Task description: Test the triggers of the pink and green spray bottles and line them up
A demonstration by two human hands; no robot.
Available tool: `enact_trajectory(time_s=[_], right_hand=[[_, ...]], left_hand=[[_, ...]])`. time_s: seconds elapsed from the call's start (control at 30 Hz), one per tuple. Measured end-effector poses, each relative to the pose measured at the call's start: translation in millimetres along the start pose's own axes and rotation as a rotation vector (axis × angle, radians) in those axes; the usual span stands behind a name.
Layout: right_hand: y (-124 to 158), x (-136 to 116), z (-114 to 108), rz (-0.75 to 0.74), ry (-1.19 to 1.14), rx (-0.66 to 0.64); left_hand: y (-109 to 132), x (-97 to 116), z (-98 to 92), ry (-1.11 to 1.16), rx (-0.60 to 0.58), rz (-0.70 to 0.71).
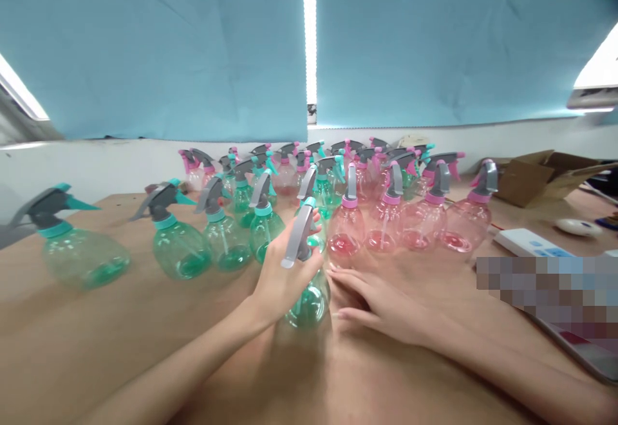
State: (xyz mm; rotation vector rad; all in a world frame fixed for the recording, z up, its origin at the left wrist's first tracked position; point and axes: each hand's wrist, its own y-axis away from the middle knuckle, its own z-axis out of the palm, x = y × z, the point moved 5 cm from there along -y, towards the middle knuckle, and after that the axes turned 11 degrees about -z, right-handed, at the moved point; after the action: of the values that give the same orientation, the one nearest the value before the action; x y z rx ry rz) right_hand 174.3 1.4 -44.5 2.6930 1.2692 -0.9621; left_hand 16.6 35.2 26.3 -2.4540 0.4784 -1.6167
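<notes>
My left hand [282, 270] is closed around the neck of a clear green spray bottle [309, 306] with a grey and teal trigger head. The bottle looks upright, close to the tabletop; whether it touches is hard to tell. Just to its right my right hand [386, 302] lies low over the wood, fingers stretched out and holding nothing. Ahead of that hand stands a row of pink spray bottles, the nearest being a pink spray bottle [345, 232]. Beyond my left hand runs a row of green ones, among them a green spray bottle [181, 248].
Several more pink and green bottles crowd the back of the wooden table [241, 373]. At the right are an open cardboard box [524, 180], a white power strip [533, 245], a white mouse [578, 227] and a blurred-out flat item. Blue curtains [159, 51] hang behind.
</notes>
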Motion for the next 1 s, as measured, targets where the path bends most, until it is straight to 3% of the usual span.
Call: enact_trajectory(time_s=[0.27, 0.43, 0.57, 0.73, 0.9, 1.0], right_hand=[[-22.4, -31.7, 12.4, -0.055, -0.296, 0.141], [-49.3, -47.6, 29.6, -0.037, -0.249, 0.191], [-73.9, -69.5, 45.6, -0.037, -0.217, 0.176], [-110.7, -106.8, 64.6, -0.201, -0.271, 0.156], [-147.5, -126.2, 92.5, -0.104, -0.261, 0.086], [-167.7, -141.8, 102.0, -0.122, -0.216, 0.053]], left_hand=[[9.9, 0.7, -8.4, -0.063, -0.015, -0.005], [27.9, -6.5, -32.3, -0.067, -0.021, -0.072], [43.8, -11.7, -66.2, -0.012, 0.032, -0.115], [70.4, -22.7, -116.5, -0.096, 0.141, -0.204], [110.4, -51.5, -165.1, -0.272, 0.363, -0.376], [126.0, -63.5, -189.8, -0.363, 0.442, -0.384]])
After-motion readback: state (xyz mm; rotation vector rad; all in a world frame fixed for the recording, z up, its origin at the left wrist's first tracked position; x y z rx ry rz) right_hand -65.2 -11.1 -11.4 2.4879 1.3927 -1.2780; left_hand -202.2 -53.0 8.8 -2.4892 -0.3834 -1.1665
